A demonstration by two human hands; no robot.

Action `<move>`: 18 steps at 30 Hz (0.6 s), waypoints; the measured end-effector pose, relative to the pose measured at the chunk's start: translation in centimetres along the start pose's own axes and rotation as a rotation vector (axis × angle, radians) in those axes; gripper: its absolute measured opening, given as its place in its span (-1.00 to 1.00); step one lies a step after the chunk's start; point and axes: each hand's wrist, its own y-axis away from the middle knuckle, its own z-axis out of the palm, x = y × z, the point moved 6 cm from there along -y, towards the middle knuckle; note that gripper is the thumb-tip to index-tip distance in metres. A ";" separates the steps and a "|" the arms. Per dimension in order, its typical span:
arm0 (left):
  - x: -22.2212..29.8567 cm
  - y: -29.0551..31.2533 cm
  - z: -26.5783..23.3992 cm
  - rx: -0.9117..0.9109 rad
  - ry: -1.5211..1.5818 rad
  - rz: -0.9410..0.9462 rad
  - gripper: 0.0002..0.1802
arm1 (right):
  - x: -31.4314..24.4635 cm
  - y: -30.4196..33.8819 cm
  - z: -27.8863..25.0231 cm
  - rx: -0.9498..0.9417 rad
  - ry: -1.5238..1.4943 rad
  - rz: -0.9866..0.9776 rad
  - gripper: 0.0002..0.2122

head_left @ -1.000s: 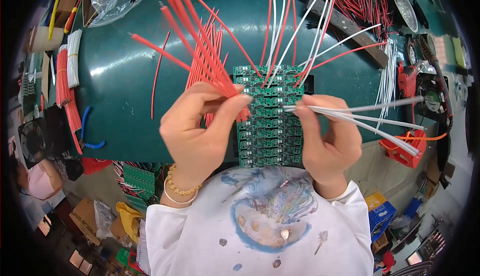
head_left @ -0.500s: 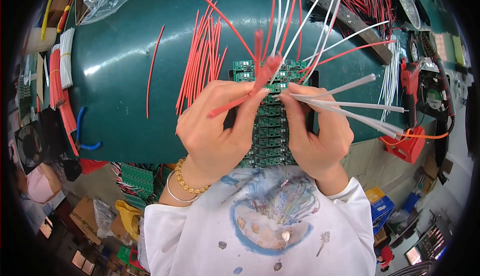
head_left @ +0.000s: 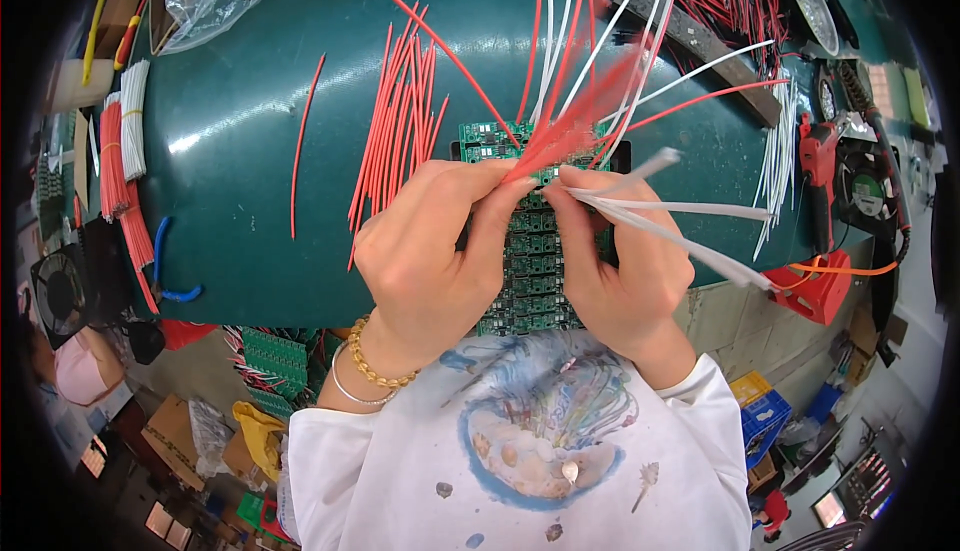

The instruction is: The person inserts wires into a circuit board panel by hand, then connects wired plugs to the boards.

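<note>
My left hand (head_left: 432, 241) pinches several red wires (head_left: 570, 121), which fan up and to the right, blurred by motion. Close beside it my right hand (head_left: 625, 261) pinches a few white wires (head_left: 690, 208) that spread out to the right. Both sets of fingertips are nearly together above a panel of green circuit boards (head_left: 532, 261), and they hide the boards right under them. Red and white wires (head_left: 540, 41) rise from the upper rows of the panel and lean away over the table.
A pile of loose red wires (head_left: 395, 131) lies left of the hands, with a single red wire (head_left: 305, 141) farther left. White wires (head_left: 775, 166) lie at the right near a red tool (head_left: 818, 176). Bundled wires (head_left: 133, 116) and blue pliers (head_left: 160, 261) sit at the left edge.
The red wires in my left hand have swung from pointing both ways to fanning up and right. My right hand and its white wires have shifted slightly left.
</note>
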 end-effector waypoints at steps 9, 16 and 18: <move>-2.3 1.4 -1.0 0.138 0.353 -0.496 -0.92 | 0.7 -1.3 -1.2 -0.039 -0.018 0.132 -0.83; -0.5 1.2 1.0 -0.018 0.453 -0.576 -0.89 | 3.5 0.6 -4.5 0.117 -0.189 0.385 -0.89; 0.4 0.3 2.0 -0.054 0.304 -0.311 -0.87 | 3.4 1.3 -3.9 0.152 -0.160 0.359 -0.90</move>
